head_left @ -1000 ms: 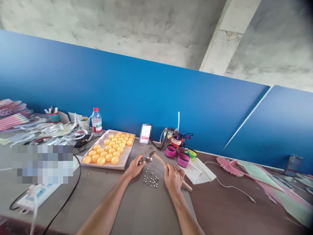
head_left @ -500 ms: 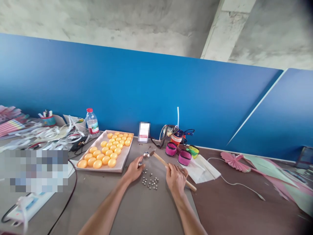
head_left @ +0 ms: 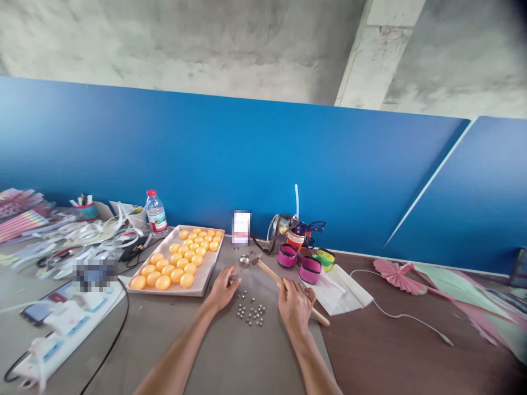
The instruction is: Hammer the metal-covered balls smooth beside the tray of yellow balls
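My right hand (head_left: 295, 303) is wrapped round the wooden handle of a small hammer (head_left: 269, 272), whose metal head points up and to the left. Just left of that head, a shiny metal piece (head_left: 244, 260) rests on the grey table (head_left: 242, 365). My left hand (head_left: 223, 288) is below and left of the shiny piece, fingers curled round a small object I cannot make out. Several small silver balls (head_left: 256, 312) lie scattered between my two hands.
A pink tray (head_left: 168, 293) of orange balls stands left of my left hand, with a bottle (head_left: 156, 214) behind it. Magenta bands (head_left: 309, 270) and white sheets (head_left: 348, 291) lie right. A power strip (head_left: 66, 334) and cables occupy the left. A blue partition (head_left: 247, 153) stands behind.
The view has tilted slightly upward, so the table items appear a little lower. My left fingers have shifted slightly away from the shiny metal piece. The right hand keeps its hold on the hammer.
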The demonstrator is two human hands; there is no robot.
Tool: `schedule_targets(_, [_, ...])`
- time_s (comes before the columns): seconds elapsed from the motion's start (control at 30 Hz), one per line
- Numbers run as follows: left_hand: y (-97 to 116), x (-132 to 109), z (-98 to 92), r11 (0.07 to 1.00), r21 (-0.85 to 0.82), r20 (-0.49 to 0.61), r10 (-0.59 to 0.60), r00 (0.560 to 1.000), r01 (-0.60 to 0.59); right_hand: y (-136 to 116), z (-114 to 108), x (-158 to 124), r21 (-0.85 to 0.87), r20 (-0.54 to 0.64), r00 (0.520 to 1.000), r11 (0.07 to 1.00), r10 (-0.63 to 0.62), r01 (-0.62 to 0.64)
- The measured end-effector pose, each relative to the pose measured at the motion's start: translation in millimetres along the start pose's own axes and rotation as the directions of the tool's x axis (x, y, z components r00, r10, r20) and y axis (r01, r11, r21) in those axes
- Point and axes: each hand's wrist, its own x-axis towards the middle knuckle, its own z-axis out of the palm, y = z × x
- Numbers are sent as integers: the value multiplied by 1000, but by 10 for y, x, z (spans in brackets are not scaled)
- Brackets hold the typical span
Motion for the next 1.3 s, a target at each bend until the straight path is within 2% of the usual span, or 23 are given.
schedule_targets(0.17, [5,33,23,998,6,-31,-55,998,55,-4,-16,35,19,-50,999,1000,17,-16])
schedule_targets(0.3, [98,121,73,972,236,1,11,1000,-11,9,-2,50,52,-63,997,998,46,-43])
schedule_targets(0.4, [213,226,149,892,450,50,25,998,-44,17,1,53,78,-55,997,995,63,-59])
schedule_targets(0.47, [277,300,199,850,523,83,15,996,-56,22,-5,58,89,-53,996,994,73,-68])
schedule_targets(0.6, [327,425,229,837,545,121,-17,992,-52,30,-29,74,100,-49,995,992,85,-80])
schedule_targets(0.73, [312,511,213,867,498,96,-31,995,-21,22,-56,89,107,-51,995,991,80,-74])
schedule_targets(0.93, [298,581,314,963,263,1,-59,998,57,16,-70,101,96,-71,993,992,90,-83])
schedule_targets(1.03, [301,560,344,993,63,-63,-95,994,99,30,-74,110,85,-79,992,992,99,-92])
schedule_targets(1.1, [294,506,317,978,-143,-101,-165,981,150,35,-74,113,93,-82,992,991,100,-93])
schedule_targets(1.23, [236,318,160,805,-541,-74,-335,939,244,-7,-80,103,136,-75,995,989,72,-61])
schedule_targets(1.27, [215,265,116,726,-638,-43,-366,930,257,-33,-87,97,150,-71,996,988,54,-43])
schedule_targets(1.3, [192,216,77,609,-747,5,-395,919,266,-63,-97,91,165,-66,997,986,31,-20])
